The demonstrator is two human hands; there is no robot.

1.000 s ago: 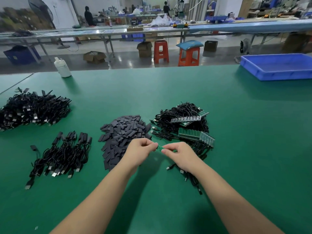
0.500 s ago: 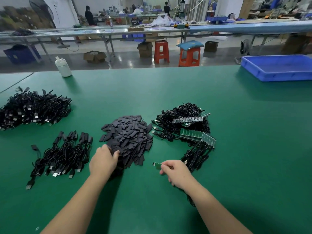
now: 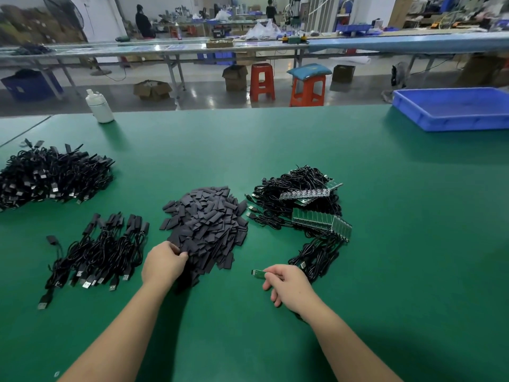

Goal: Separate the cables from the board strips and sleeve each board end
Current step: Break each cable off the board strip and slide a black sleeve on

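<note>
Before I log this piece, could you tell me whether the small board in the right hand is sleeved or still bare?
Bare: the small green board sticks out of the right hand uncovered, its green face showing.

hands: 2, left hand (image 3: 164,262), right hand (image 3: 286,285) | cable heaps: 3 | sleeve pile (image 3: 205,226): 1 | single board end (image 3: 258,273): 1 | blue tray (image 3: 454,108): 1 | white bottle (image 3: 98,106): 1 | orange stools: 2
</note>
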